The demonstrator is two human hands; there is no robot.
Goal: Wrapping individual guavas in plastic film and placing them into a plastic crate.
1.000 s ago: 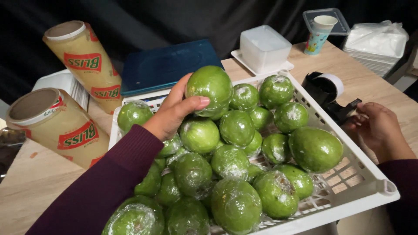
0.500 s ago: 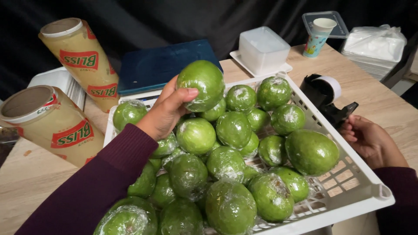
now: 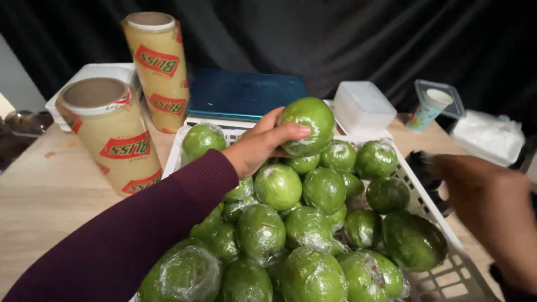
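- At centre of the frame, the left hand [image 3: 260,146] is gripping a wrapped green fruit [image 3: 309,124], fingers curled round its left side w/ thumb across the front, and holding it just above the heap.
- Grip is looking firm but not tight – fingertips spread wide, prob. because the cling film is slick and the fruit is round.
- Below it, the white crate [image 3: 447,274] is carrying a full pile of green fruits [image 3: 291,223], most shining w/ film (a couple at lower right are looking duller, maybe unwrapped – hard to tell).
- Heaped that high, the fruits are leaning on each other, so the top ones are sitting loose.
- At right edge of the frame, the right hand [image 3: 492,215] is hanging blurred over the crate's right rim; can't tell if it's holding anything or how far open it is.
- A dark object [image 3: 425,170] is showing just beside that hand, partly hidden by it.
- At upper left, two rolls of cling film [image 3: 112,134] are standing upright on the wooden table [image 3: 45,196], near the crate.
- Behind the crate, a blue flat case [image 3: 243,94], a white lidded box [image 3: 362,106], a small cup [image 3: 428,109] and a white bag [image 3: 488,137] are lining the back edge.
- The sleeve is crossing over the pile's left side, hiding fruits there.
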